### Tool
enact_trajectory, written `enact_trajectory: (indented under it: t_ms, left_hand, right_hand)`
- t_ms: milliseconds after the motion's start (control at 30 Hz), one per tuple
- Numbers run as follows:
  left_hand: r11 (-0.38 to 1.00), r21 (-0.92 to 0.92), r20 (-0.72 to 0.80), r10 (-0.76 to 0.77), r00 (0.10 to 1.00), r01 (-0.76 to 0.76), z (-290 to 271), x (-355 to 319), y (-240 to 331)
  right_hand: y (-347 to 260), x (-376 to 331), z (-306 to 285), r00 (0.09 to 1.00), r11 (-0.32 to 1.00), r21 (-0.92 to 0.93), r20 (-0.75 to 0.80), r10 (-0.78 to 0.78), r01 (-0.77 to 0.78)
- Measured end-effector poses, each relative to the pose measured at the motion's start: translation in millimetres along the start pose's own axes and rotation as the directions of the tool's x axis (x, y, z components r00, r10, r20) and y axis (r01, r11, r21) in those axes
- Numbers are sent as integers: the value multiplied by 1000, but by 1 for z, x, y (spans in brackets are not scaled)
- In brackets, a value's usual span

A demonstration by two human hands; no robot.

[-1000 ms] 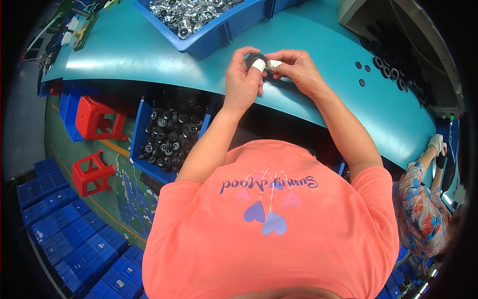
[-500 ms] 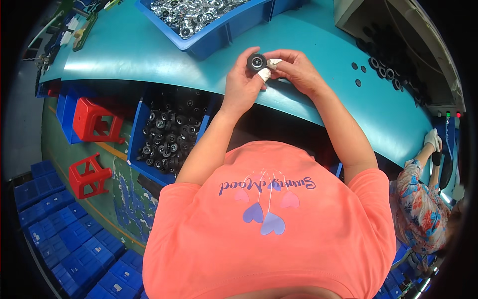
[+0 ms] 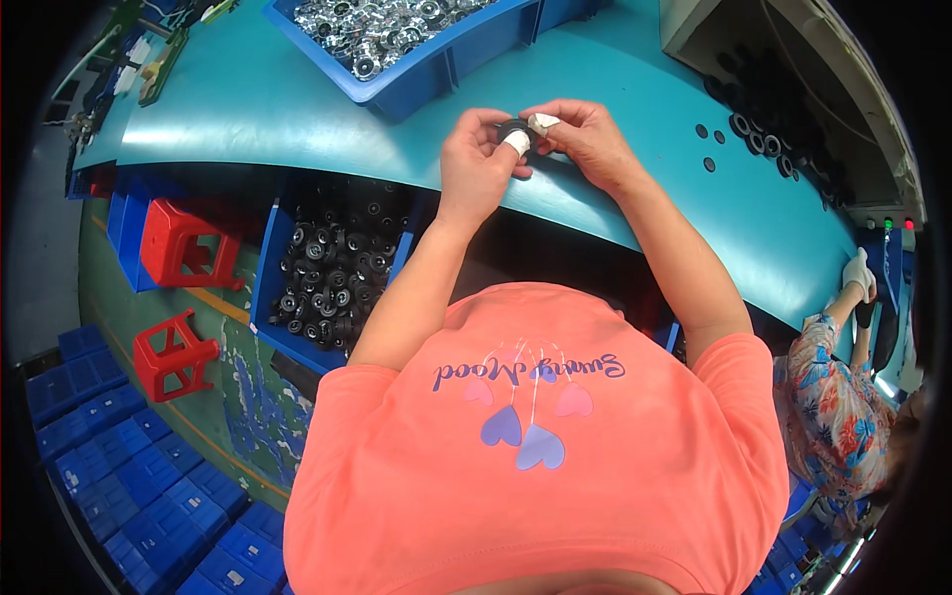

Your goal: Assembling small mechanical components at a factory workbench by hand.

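Observation:
Between my two hands, above the near edge of the teal table [image 3: 297, 124], is a small wheel with a black tyre [image 3: 510, 128]. My left hand [image 3: 474, 171] is closed around it, and the thumb, wrapped in white, presses on its face. From the other side my right hand [image 3: 595, 149] pinches the wheel's edge; white wrapping shows on a finger there too. The fingers cover much of the wheel, so its hub is mostly hidden.
A blue tray [image 3: 416, 87] of shiny silver hubs stands at the back. Black tyres [image 3: 773, 144] lie at right beside a pale housing [image 3: 853, 89]. Below the table, a blue bin [image 3: 266, 297] holds many black wheels. Red stools [image 3: 177, 357] stand left; a co-worker [image 3: 843, 407] sits right.
The wheel has tilted, so its round face no longer shows toward me. My left hand has turned and lowered slightly; my right hand keeps its pinch.

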State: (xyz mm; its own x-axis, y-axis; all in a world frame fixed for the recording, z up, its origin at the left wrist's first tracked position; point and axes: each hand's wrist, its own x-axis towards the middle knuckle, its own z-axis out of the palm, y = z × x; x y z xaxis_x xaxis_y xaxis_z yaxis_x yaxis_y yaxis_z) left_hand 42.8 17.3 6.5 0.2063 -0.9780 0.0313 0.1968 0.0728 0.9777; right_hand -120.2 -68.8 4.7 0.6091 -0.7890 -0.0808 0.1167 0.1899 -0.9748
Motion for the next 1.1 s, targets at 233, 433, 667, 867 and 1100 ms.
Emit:
enact_trajectory:
  t_ms: [233, 433, 667, 867, 1100]
  left_hand:
    - [999, -41, 27, 10, 1000, -9, 2, -1, 2]
    - [996, -37, 119, 81, 989, -78, -2, -5, -3]
    - [997, -51, 73, 55, 996, -52, 1, -10, 3]
    - [997, 50, 89, 56, 994, -61, 4, -14, 11]
    - [974, 94, 49, 202, 978, -206, 1, -20, 12]
  right_hand:
    - [-1, 0, 2, 999, 999, -27, -20, -39, 39]
    - [4, 6, -2, 1000, 1000, 25, 1, -9, 9]
    - [-3, 3, 2, 1000, 999, -36, 26, 14, -13]
    - [-10, 1, 7, 1000, 999, -31, 22, 19, -19]
    - [-19, 0, 9, 998, 989, -142, 50, 46, -38]
